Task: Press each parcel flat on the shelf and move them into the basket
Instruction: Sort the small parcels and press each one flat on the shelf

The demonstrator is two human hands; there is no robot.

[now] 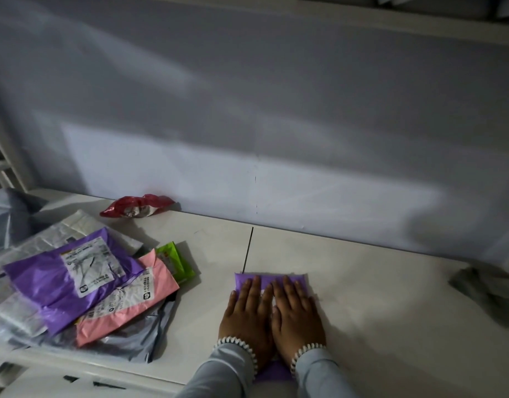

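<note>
A purple parcel (269, 278) lies flat on the white shelf (362, 297), near its front edge. My left hand (249, 308) and my right hand (296, 308) press down on it side by side, fingers straight and pointing away from me. Only the parcel's far edge and a strip between my wrists show. No basket is in view.
A pile of parcels sits at the left: a larger purple one (66, 280) on top, a pink one (127, 303), a green packet (175, 261), grey and clear bags beneath. A red packet (138, 206) lies against the back wall. Grey bags lie at the far right (486, 291).
</note>
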